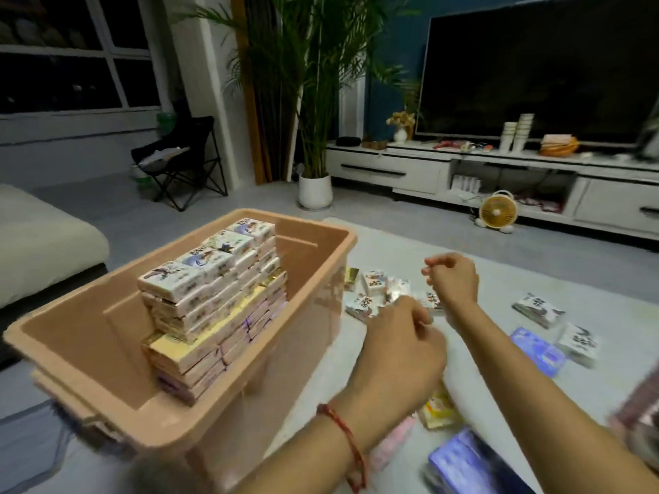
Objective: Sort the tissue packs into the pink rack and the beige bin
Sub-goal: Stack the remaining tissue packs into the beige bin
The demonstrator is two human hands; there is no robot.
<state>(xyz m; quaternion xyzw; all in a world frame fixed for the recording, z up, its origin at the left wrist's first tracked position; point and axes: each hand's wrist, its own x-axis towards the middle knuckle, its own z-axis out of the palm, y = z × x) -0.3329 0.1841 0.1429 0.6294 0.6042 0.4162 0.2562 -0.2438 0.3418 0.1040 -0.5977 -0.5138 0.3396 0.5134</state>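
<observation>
Right of the beige bin [107, 336], over loose tissue packs [372, 281], the right hand [451, 278] is loosely clenched and empty, while the left hand [403, 351] is curled, its grasp hidden.

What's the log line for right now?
beige bin: tissue packs stacked inside | left hand: curled above loose packs, grip unclear | right hand: curled, nothing seen held

Blurred blue tissue pack [472, 465] at bottom edge

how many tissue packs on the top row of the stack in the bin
4, side by side atop the stack in the bin: nearest pack, second pack, third pack, farthest pack. None look hidden.
</observation>
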